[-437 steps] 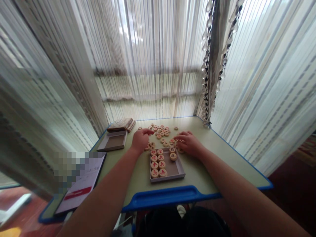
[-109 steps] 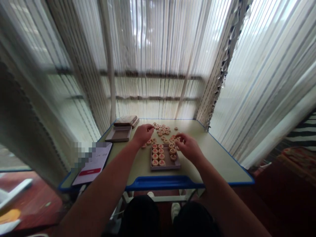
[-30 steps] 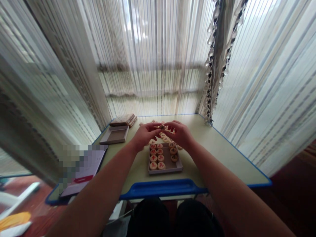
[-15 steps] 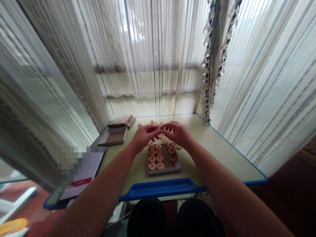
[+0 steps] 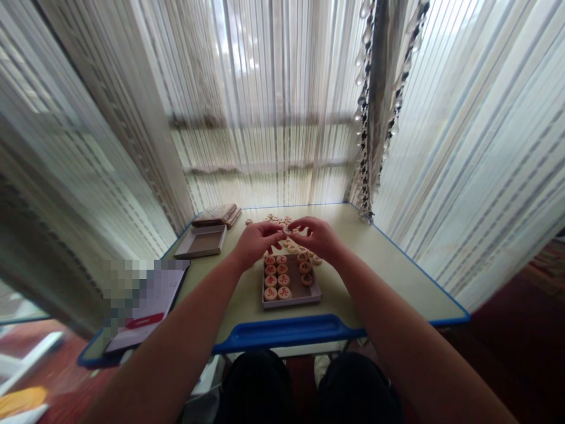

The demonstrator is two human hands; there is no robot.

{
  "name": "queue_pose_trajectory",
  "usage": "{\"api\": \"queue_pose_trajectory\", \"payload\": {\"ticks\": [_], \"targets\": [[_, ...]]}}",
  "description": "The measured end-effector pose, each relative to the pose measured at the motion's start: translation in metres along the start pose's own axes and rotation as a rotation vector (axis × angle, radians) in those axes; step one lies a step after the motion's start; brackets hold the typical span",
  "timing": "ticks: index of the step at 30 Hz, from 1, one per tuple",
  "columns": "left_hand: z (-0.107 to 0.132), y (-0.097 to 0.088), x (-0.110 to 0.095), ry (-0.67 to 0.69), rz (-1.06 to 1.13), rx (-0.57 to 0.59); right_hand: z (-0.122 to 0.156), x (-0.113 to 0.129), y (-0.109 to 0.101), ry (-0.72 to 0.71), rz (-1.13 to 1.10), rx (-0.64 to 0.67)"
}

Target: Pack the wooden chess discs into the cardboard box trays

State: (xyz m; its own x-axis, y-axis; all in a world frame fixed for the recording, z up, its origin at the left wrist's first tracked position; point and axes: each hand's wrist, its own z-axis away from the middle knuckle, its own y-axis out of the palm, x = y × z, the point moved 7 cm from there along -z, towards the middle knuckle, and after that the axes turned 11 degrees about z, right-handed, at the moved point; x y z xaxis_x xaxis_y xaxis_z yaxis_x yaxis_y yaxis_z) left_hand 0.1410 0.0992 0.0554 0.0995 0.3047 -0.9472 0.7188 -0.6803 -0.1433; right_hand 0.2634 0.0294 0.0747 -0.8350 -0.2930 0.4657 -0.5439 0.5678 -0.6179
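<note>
My left hand (image 5: 259,240) and my right hand (image 5: 316,235) meet above the far side of a shallow box. Between their fingertips is a round Chinese chess piece (image 5: 288,231) with dark marking, pinched from both sides. Below them, the open box (image 5: 292,304) holds pale wooden pieces: red-marked ones (image 5: 283,281) in two columns at its left, dark-marked ones (image 5: 305,268) in one column along the right. Loose chess pieces (image 5: 292,248) lie on the table behind the box, partly hidden by my hands.
On the pale table (image 5: 392,277) with a blue edge, a second shallow box (image 5: 205,241) stands at the left. Behind it lies a folded brown-and-white bundle (image 5: 215,215). A tablet-like flat device (image 5: 152,306) rests at the left front. Curtains (image 5: 273,141) hang around the table's far side.
The piece stays between both hands, with its face turned slightly. The view has shifted a little; the pieces in the box look the same.
</note>
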Motion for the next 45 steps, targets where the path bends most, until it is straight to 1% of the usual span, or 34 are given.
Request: {"api": "queue_pose_trajectory", "payload": {"ticks": [4,6,9,15,17,19,21,23,24,26,29,32,35,39,45], "targets": [[0.0,-0.001,0.005,-0.038,-0.024,-0.005,-0.001,-0.002,0.003,0.061,-0.079,0.068],[0.0,-0.001,0.006,-0.038,-0.023,-0.013,-0.001,-0.003,0.003,0.084,-0.103,0.079],[0.0,0.0,0.001,-0.008,-0.015,-0.022,-0.001,-0.003,0.001,0.101,-0.117,0.085],[0.004,0.004,-0.007,0.003,-0.039,0.037,0.001,0.001,0.0,0.105,-0.119,0.121],[0.005,0.004,-0.008,0.018,-0.076,0.018,0.0,-0.001,-0.003,0.111,-0.092,0.11],[0.005,0.003,-0.009,0.045,-0.145,-0.013,0.0,-0.009,-0.009,0.157,-0.05,0.096],[0.006,0.006,-0.011,0.074,-0.233,-0.008,0.007,-0.015,-0.013,0.212,-0.004,0.119],[0.008,0.012,-0.013,0.11,-0.311,0.043,0.022,-0.015,-0.015,0.232,0.034,0.179],[0.009,0.015,-0.015,0.118,-0.342,0.087,0.033,-0.012,-0.016,0.231,0.048,0.202],[0.011,0.023,-0.016,0.121,-0.383,0.189,0.056,-0.001,-0.017,0.189,0.066,0.205],[0.018,0.036,-0.019,0.138,-0.407,0.36,0.085,0.011,-0.021,0.168,0.131,0.118],[0.025,0.047,-0.02,0.179,-0.439,0.488,0.096,0.018,-0.021,0.143,0.17,0.072],[0.028,0.052,-0.016,0.186,-0.487,0.532,0.094,0.017,-0.019,0.146,0.166,0.096],[0.03,0.056,-0.016,0.251,-0.541,0.537,0.092,0.018,-0.015,0.145,0.174,0.144],[0.033,0.064,-0.019,0.314,-0.629,0.556,0.093,0.02,-0.012,0.116,0.171,0.164]]}}
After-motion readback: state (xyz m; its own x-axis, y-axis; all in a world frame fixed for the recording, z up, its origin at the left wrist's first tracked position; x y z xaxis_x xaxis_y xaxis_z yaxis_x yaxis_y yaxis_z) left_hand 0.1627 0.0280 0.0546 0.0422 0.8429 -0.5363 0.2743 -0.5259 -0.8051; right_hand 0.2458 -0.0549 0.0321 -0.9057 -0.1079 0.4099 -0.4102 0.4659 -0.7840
